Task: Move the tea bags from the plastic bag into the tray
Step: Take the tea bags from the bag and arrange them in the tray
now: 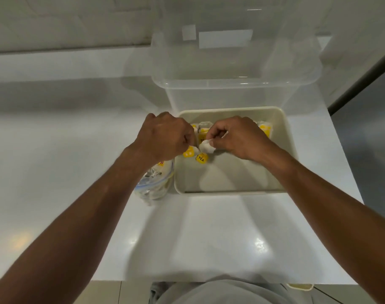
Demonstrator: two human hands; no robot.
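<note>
Pinching a crumpled white paper tea bag [205, 147] between the thumb and curled fingers of the right hand [237, 137], above the left part of a cream rectangular plastic tray [283, 132]. Closing the left hand [165, 134] right beside it, knuckles up, fingers clenched on the other end of the same little bundle, on paper or on string, impossible to tell. Dangling below the two hands, two square yellow paper tags [202, 158], one printed TEA, both hanging inside the tray near its left wall. Lying along the tray's far wall, a row of white tea bags with yellow labels [265, 129], partly hidden behind the hands. Sitting on the glossy white counter [77, 150] just left of the tray, close against its wall, a clear plastic zip bag [153, 185] with more tea bags inside, partly under the left wrist. Standing behind the tray, against its far side, a large clear plastic storage box [231, 84]. Showing at the bottom edge, grey clothing [220, 292].
</note>
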